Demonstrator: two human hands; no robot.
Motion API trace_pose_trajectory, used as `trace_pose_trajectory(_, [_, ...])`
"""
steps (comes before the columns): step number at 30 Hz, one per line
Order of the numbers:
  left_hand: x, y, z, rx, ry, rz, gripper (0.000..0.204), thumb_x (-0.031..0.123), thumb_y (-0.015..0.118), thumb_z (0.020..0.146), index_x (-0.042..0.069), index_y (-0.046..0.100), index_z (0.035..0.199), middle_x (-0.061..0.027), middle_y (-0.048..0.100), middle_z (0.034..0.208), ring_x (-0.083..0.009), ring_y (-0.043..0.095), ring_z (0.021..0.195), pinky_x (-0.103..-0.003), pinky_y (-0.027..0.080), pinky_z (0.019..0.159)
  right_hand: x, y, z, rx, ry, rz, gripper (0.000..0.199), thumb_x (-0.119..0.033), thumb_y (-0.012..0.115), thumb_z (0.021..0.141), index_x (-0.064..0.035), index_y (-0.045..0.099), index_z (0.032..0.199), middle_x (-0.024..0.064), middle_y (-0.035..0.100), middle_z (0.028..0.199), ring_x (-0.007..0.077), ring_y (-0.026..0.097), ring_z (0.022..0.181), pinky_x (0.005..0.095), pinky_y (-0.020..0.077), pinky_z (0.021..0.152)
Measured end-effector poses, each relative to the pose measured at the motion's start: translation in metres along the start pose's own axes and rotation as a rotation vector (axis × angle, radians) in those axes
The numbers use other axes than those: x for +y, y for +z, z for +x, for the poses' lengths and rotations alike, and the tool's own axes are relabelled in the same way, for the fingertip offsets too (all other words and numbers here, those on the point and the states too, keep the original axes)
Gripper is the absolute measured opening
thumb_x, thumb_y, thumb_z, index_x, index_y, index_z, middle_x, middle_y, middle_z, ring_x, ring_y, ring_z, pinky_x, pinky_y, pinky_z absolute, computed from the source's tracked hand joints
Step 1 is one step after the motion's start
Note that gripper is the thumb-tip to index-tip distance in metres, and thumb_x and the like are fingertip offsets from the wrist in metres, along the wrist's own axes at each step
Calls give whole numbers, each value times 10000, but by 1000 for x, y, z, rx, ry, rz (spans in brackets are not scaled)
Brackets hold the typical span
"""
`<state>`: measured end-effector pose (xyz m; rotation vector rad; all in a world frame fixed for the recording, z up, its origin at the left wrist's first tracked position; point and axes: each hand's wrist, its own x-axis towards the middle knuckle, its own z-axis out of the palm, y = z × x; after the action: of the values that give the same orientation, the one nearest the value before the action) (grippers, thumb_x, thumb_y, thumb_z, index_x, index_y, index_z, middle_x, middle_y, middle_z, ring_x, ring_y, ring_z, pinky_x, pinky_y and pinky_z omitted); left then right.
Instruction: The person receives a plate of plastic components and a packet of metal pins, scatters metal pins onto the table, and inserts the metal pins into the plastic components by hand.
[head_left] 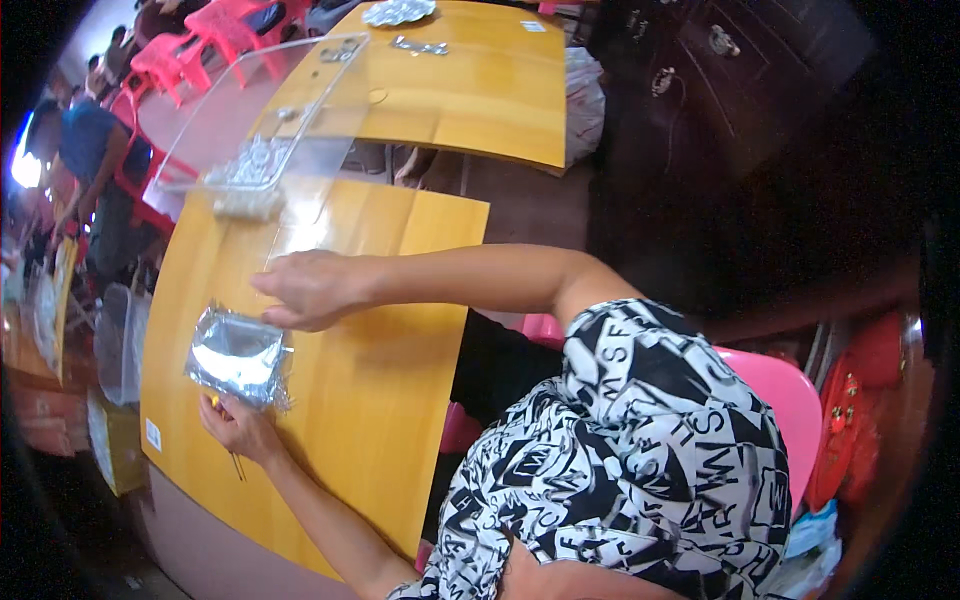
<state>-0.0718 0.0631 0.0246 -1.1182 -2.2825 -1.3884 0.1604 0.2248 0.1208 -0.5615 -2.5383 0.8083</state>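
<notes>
On the yellow wooden table [400, 390] lies a shiny silver packet [238, 358] with crinkled clear edges. My left hand [240, 428] is at its near corner, fingers closed round a small tool with a yellow part and two thin dark prongs sticking out below; its exact kind does not show. My right hand [310, 290] hovers just above and beside the packet's other end, the forearm stretched across the table. Motion smears its fingers, so I cannot tell whether it holds anything.
A clear plastic bin [290, 160] with many small whitish pieces stands at the table's far end. Past a gap is a second yellow table [480, 90] with a silver foil dish [398, 11]. Pink chairs [165, 65] and a person [95, 150] are at the left.
</notes>
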Motion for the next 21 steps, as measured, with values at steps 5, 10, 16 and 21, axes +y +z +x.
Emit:
trace_pose_trajectory(5, [-4, 11, 15, -15, 64, 38, 367, 99, 536, 897, -77, 522, 1218, -196, 533, 1174, -266, 558, 952, -335, 484, 805, 50, -51, -86, 129, 189, -116, 341, -302, 541, 877, 34, 556, 933, 280, 597, 850, 431, 598, 868, 501, 468, 780])
trace_pose_trajectory(10, [-16, 18, 25, -16, 191, 46, 332, 74, 545, 886, -67, 542, 1187, -188, 550, 1111, -277, 556, 919, -338, 482, 745, 87, -73, -147, 205, 435, -268, 379, -326, 521, 890, 46, 575, 934, 290, 604, 889, 430, 595, 906, 507, 467, 793])
trace_pose_trajectory(16, [-43, 24, 34, -32, 290, 102, 295, 84, 529, 893, -74, 555, 1141, -188, 569, 1099, -312, 547, 970, -369, 468, 808, 110, -65, -167, 370, 434, -246, 300, -265, 535, 878, 30, 584, 866, 277, 596, 859, 439, 590, 865, 512, 464, 769])
trace_pose_trajectory(21, [-43, 23, 30, -54, 216, 87, 295, 125, 515, 912, -76, 561, 1123, -194, 576, 1080, -323, 539, 997, -390, 445, 862, 143, -69, -165, 691, 278, -251, 243, -192, 537, 847, 36, 558, 768, 262, 588, 750, 441, 592, 763, 490, 465, 682])
